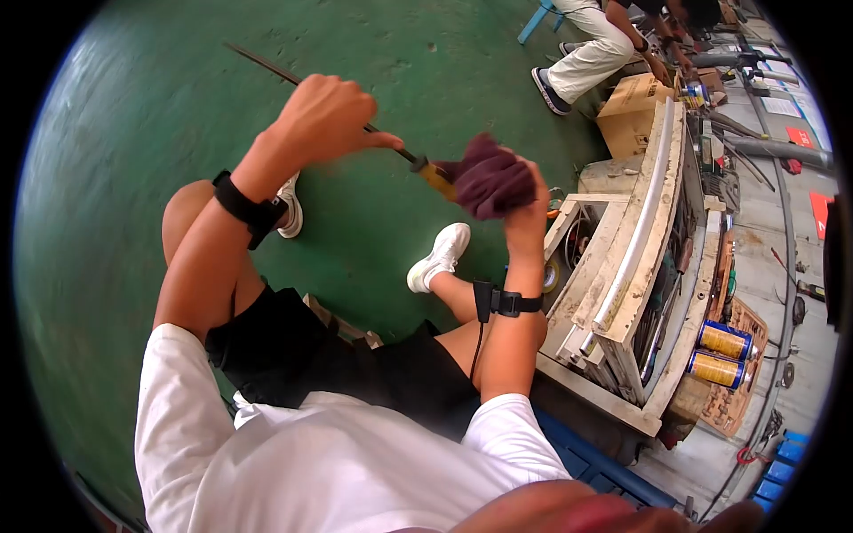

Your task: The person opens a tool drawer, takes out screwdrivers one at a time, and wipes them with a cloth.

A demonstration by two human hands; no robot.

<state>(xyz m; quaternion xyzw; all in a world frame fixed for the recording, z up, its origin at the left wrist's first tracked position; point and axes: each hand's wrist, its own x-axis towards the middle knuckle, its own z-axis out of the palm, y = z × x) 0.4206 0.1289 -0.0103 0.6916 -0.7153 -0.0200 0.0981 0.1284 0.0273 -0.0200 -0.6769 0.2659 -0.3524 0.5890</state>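
A long thin-shafted screwdriver (435, 180) with a yellowish handle runs slantwise in front of me, its tip pointing to the upper left. My left hand (327, 114) is closed around the shaft, with the thumb lying along it toward the handle. Bunched in my right hand (531, 191) is a dark maroon cloth (494, 178), which meets the end of the handle. The cloth hides most of the right fingers, and whether they also grip the handle underneath cannot be seen. Both wrists carry black straps.
To my right stands a worn pale workbench frame (613, 293) holding tools. Beyond it are yellow-and-blue cans (724, 339), cables and a grey pipe (773, 151). A cardboard box (629, 114) sits near another person (591, 49) at upper right. Green floor (115, 178) extends left.
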